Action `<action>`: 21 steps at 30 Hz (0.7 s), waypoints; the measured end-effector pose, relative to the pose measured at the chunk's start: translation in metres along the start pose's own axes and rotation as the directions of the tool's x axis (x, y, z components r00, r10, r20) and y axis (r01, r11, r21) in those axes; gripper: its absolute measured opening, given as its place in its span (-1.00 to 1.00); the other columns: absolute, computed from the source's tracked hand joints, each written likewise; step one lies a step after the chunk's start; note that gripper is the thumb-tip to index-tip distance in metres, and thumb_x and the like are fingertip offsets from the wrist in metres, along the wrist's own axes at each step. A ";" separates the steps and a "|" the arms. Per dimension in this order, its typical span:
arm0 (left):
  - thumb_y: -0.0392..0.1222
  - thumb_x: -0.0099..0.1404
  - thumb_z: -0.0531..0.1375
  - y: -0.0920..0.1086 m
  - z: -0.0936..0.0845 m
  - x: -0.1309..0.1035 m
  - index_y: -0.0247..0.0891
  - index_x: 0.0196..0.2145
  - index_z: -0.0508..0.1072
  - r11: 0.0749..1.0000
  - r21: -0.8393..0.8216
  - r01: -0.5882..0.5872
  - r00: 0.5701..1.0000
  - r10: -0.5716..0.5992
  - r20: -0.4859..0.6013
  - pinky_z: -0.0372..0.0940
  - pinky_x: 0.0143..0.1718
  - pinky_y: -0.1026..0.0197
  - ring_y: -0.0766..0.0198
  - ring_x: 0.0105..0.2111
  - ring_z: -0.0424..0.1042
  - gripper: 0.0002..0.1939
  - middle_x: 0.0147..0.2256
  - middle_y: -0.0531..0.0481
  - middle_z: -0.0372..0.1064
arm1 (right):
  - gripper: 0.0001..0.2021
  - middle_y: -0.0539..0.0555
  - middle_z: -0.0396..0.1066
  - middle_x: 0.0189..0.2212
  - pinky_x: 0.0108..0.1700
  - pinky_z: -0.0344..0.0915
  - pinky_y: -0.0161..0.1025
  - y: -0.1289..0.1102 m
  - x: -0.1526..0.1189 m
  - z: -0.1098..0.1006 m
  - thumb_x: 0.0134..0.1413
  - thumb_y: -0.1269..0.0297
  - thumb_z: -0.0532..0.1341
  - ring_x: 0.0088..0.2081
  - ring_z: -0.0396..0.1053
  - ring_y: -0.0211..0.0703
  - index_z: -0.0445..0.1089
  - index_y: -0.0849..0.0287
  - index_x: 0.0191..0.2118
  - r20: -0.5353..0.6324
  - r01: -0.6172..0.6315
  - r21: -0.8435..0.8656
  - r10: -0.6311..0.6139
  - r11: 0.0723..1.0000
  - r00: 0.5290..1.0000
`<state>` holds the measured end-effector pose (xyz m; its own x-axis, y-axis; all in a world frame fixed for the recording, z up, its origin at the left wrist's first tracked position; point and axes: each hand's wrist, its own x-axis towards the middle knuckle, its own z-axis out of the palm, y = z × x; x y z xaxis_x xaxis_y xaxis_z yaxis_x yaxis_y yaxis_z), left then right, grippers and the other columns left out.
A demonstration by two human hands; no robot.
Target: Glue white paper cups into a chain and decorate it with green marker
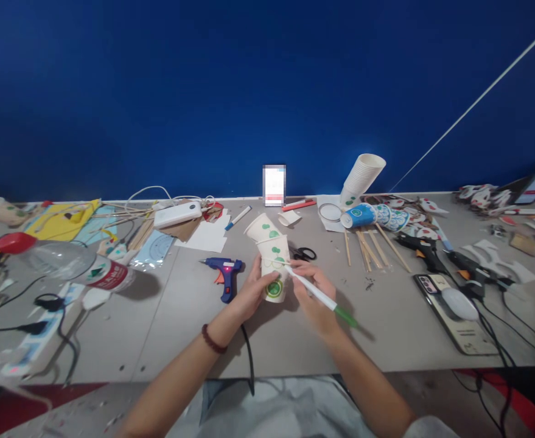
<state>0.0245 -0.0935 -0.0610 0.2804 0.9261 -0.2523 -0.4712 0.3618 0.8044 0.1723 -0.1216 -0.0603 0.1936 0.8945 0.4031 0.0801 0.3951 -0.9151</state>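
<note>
My left hand (251,292) is closed round the side of a white paper cup (274,249) with green prints, which is joined end to end with other paper cups in a short bent column. My right hand (311,292) grips a white marker (315,290) with a green end, its tip close to the cup's surface. The fingers of my right hand also rest by the cup's right side. Left of my hands lies a blue glue gun (224,274) with an orange trigger. Black scissors (304,253) lie just behind the cups, partly hidden.
A tall stack of paper cups (361,179) leans at the back right, near blue cups (361,215) and wooden sticks (371,250). A phone (454,313) lies right. On the left are a plastic bottle (73,261) and a power strip (50,331). A blue wall (230,97) stands behind.
</note>
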 end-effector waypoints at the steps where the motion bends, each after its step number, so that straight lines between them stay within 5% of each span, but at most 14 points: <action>1: -0.19 0.08 0.37 0.000 0.000 0.000 -0.13 0.25 0.13 1.000 -0.004 0.003 1.000 -0.003 0.000 0.28 -0.04 0.11 0.04 0.00 0.42 -0.18 0.05 -0.14 0.42 | -0.90 0.11 0.51 -0.17 0.03 0.36 -0.03 0.000 0.000 0.000 0.09 0.44 0.22 -0.03 0.46 -0.04 0.41 0.08 -0.31 0.002 0.002 -0.002 -0.002 1.000 1.000; 21: -0.22 0.08 0.34 0.002 0.001 0.000 -0.15 0.22 0.17 0.999 -0.043 0.017 1.000 -0.017 0.000 0.29 -0.06 0.12 0.08 -0.04 0.45 -0.23 0.02 -0.12 0.44 | -0.87 0.12 0.52 -0.17 0.02 0.36 -0.02 -0.005 0.002 -0.002 0.01 0.49 0.21 -0.03 0.46 -0.02 0.40 0.08 -0.36 0.030 -0.008 -0.030 0.009 1.000 0.999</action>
<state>0.0246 -0.0923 -0.0585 0.2886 0.9199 -0.2654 -0.5015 0.3814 0.7765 0.1738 -0.1224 -0.0549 0.1644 0.9040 0.3947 0.1081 0.3812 -0.9181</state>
